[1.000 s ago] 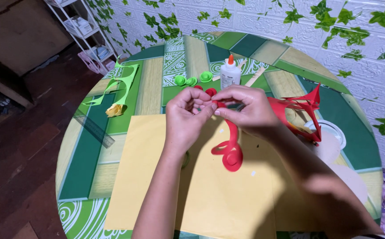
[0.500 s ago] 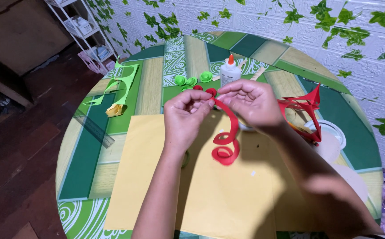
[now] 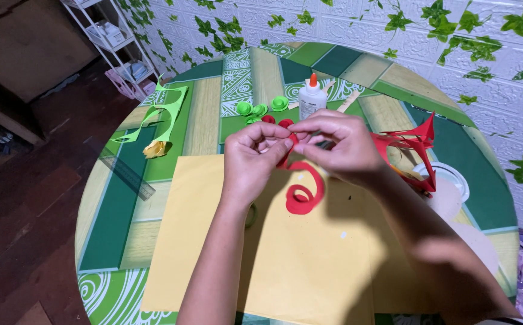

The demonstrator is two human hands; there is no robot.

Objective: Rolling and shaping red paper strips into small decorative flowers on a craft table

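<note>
Both my hands meet above the yellow paper sheet (image 3: 309,265). My left hand (image 3: 250,157) and my right hand (image 3: 338,144) pinch the top end of a red paper spiral strip (image 3: 302,191), which curls down and hangs just over the sheet. The rolled start of the strip sits between my fingertips. Behind my hands lie small rolled paper roses, green ones (image 3: 260,108) and red ones (image 3: 276,121).
A white glue bottle with an orange cap (image 3: 312,99) stands at the back of the round green patterned table (image 3: 117,204). Red paper offcuts (image 3: 415,147) lie to the right, green offcuts (image 3: 165,111) and a yellow rose (image 3: 156,148) to the left, next to a clear ruler (image 3: 126,174).
My fingers have rolled more of the red strip in. The hanging spiral has shortened and risen a little toward my hands.
</note>
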